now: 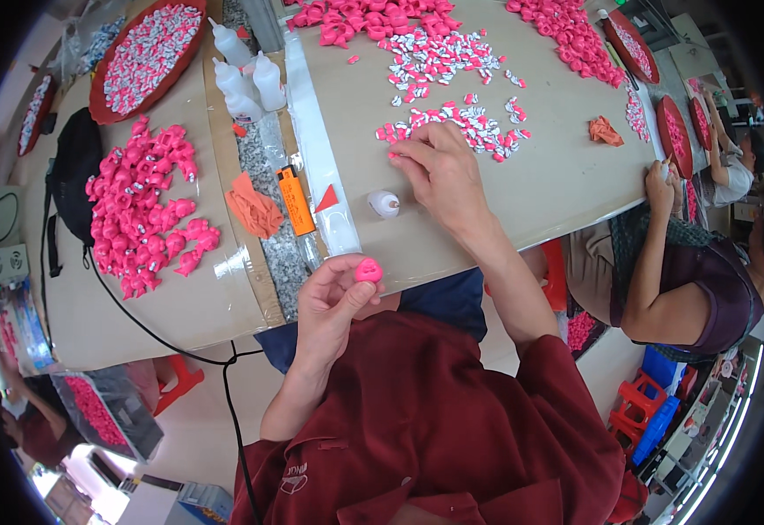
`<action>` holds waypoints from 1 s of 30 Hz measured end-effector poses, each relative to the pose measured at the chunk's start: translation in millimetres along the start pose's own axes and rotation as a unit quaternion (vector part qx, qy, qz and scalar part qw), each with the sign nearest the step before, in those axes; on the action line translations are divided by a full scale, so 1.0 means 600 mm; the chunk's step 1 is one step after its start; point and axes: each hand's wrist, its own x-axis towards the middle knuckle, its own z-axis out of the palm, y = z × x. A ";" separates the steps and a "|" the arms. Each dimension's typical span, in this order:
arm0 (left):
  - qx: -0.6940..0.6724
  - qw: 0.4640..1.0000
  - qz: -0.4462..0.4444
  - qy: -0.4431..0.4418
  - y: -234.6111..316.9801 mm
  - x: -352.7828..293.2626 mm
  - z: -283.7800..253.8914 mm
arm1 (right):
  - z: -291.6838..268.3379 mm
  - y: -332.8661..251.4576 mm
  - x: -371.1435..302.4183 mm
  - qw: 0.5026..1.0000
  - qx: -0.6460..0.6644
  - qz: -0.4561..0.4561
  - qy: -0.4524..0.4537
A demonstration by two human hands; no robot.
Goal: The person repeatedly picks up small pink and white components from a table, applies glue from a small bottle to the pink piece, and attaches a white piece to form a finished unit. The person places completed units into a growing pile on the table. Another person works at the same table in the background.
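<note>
Near the table's front edge, my left hand (327, 302) holds a small rounded pink plastic part (368, 270) between thumb and fingers. Farther out over the tabletop, my right hand (439, 171) has thumb and fingertips pinched together on a tiny pink piece (395, 156), whose exact shape is too small to tell. That hand is beside a scattered pile of small pink-and-white pieces (460, 122). A white squeeze bottle (383, 205) with a nozzle stands between my two hands.
Left of me lie pink figures (150, 206), an orange cloth (256, 204), an orange box cutter-like object (296, 199) and white squeeze bottles (268, 83). A red tray (150, 59) holds more small pieces. More pink parts (373, 19) lie at the back. A co-worker (688, 280) sits at right.
</note>
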 end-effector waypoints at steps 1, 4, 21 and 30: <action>-0.002 1.000 -0.001 -0.002 0.000 0.000 -0.001 | 0.003 0.001 0.001 1.000 -0.009 0.001 -0.008; -0.009 1.000 -0.007 -0.003 -0.001 -0.002 -0.005 | -0.007 -0.009 -0.008 0.999 -0.023 0.001 -0.047; -0.016 0.997 -0.073 -0.028 -0.012 -0.001 0.007 | -0.069 -0.060 -0.115 0.781 0.517 0.340 -0.083; -0.011 0.999 -0.043 -0.030 -0.010 0.002 0.007 | -0.067 -0.071 -0.114 0.826 0.492 0.249 -0.114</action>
